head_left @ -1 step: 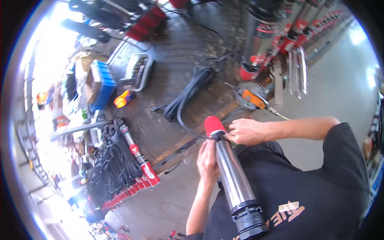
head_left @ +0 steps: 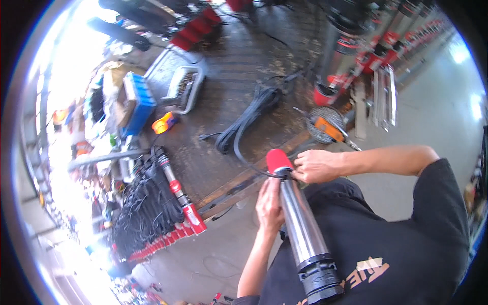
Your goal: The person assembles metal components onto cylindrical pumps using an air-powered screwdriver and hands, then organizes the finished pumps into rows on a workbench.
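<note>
A submersible pump (head_left: 303, 223) slants across my front, a long shiny steel cylinder with a black ribbed end (head_left: 320, 282) close to my body. Its far end carries a red rounded cap (head_left: 278, 160) and rests about at the bench edge. My left hand (head_left: 269, 204) is closed around the cylinder's left side, just below the cap. On the other side, my right hand (head_left: 316, 166) has its fingers curled in at the neck, where a black cable (head_left: 246, 163) joins the pump. What those fingers pinch is hidden.
The cable runs to a loose coil (head_left: 249, 114) on the dark bench (head_left: 223, 81). Near the edge lies a round grey coil with an orange piece (head_left: 328, 129). Farther left are a tray of small parts (head_left: 191, 94), an orange-yellow tool (head_left: 163, 123), a blue bin (head_left: 138, 104) and bundled black cables (head_left: 147, 208).
The whole view has shifted slightly, so the bench and pump appear a little farther right. Both hands keep their places on the pump, with only slight finger movement.
</note>
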Action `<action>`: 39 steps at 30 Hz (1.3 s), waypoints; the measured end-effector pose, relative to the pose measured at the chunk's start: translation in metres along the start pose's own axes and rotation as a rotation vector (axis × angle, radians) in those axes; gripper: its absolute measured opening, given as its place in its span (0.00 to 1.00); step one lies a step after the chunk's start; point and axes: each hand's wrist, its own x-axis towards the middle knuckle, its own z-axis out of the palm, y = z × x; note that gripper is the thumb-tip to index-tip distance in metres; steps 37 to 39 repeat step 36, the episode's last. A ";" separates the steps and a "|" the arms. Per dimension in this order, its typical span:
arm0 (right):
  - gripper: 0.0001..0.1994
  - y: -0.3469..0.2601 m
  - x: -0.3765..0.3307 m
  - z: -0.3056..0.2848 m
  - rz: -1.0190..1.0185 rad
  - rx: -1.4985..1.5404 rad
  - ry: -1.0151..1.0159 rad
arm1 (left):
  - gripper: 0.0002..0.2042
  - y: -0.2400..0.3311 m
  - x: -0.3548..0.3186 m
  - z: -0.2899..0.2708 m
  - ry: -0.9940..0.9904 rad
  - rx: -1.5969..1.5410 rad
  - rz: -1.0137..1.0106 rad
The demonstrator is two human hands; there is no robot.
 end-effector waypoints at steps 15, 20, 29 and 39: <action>0.49 0.022 0.065 0.013 -0.278 0.545 -0.081 | 0.31 -0.016 -0.049 0.016 0.205 -0.214 -0.234; 0.49 0.017 0.085 -0.002 0.025 0.793 0.102 | 0.20 -0.052 -0.022 -0.001 0.136 -0.051 -0.088; 0.30 0.085 0.146 0.076 0.597 1.207 0.533 | 0.20 -0.148 0.111 0.011 0.196 -0.817 -0.720; 0.39 0.063 0.108 0.142 0.866 1.216 0.441 | 0.24 -0.165 0.088 0.095 0.191 -0.574 -0.927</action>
